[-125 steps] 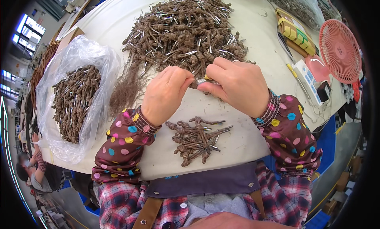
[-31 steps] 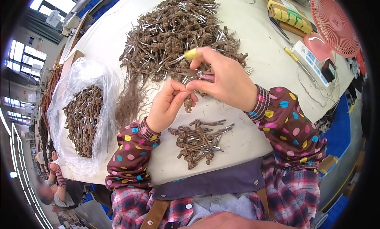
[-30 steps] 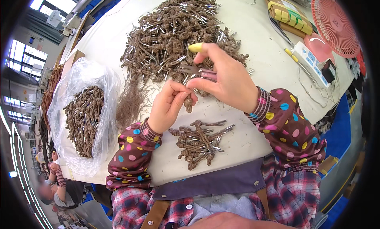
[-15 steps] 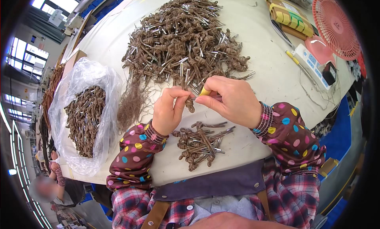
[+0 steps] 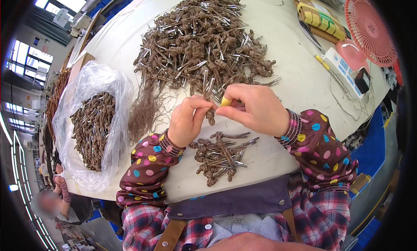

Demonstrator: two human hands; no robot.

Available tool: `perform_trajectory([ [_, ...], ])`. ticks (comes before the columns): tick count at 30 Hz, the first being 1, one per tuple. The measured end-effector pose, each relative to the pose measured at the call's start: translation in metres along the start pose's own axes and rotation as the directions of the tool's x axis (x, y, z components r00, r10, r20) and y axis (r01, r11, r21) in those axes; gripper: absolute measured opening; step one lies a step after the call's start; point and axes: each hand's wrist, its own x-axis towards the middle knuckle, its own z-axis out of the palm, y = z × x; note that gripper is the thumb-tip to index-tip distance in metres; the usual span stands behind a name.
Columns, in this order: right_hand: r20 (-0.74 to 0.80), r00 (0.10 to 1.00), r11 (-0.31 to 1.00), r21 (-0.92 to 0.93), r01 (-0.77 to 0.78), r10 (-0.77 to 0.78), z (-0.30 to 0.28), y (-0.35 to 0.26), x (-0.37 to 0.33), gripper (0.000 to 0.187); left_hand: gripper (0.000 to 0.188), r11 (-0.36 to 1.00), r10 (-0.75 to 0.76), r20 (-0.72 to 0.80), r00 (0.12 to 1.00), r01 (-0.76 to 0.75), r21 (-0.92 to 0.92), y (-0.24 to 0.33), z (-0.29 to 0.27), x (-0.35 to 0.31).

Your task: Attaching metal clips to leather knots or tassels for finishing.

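A short knotted brown cord (image 5: 210, 116) with silvery metal tips is pinched between my two hands above the table. My left hand (image 5: 190, 118) grips it from the left, thumb and index finger closed. From the right, my right hand (image 5: 256, 110) closes on the same knot. Something small and yellow (image 5: 226, 101) shows at its index finger; whether it is a finger cover or a tool handle I cannot tell. Nearer me lies a small pile of knotted cords (image 5: 221, 160). Beyond the hands rises a large heap of similar cords (image 5: 200, 42).
On the left stands a clear plastic bag (image 5: 124, 86) full of knotted cords. Loose brown threads (image 5: 147, 110) lie beside the heap. At the right are a pink fan (image 5: 369, 29), a white power strip (image 5: 343, 71) and a yellow-handled tool (image 5: 322, 62). Another person sits at far left.
Both hands stay pinched on the knotted cord and have barely moved. The view has shifted very slightly.
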Motion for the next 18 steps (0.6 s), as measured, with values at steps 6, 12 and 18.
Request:
perform_trajectory([
  [6,0.046,0.997,0.996,0.067,-0.065,0.062,-0.001,0.0,0.001,0.027,0.014,0.999,0.042,-0.008,0.999,-0.042,-0.002,0.0,0.0,0.001],
  [12,-0.006,0.99,0.966,0.221,-0.133,0.138,-0.015,0.003,0.01,0.034,0.013,0.995,-0.093,0.042,0.995,0.094,-0.016,0.004,-0.005,0.001],
  [18,0.242,0.926,0.684,0.625,-0.376,0.289,0.008,0.018,0.027,0.031,0.009,0.99,0.023,0.148,0.989,-0.043,0.132,0.003,-0.004,0.005],
])
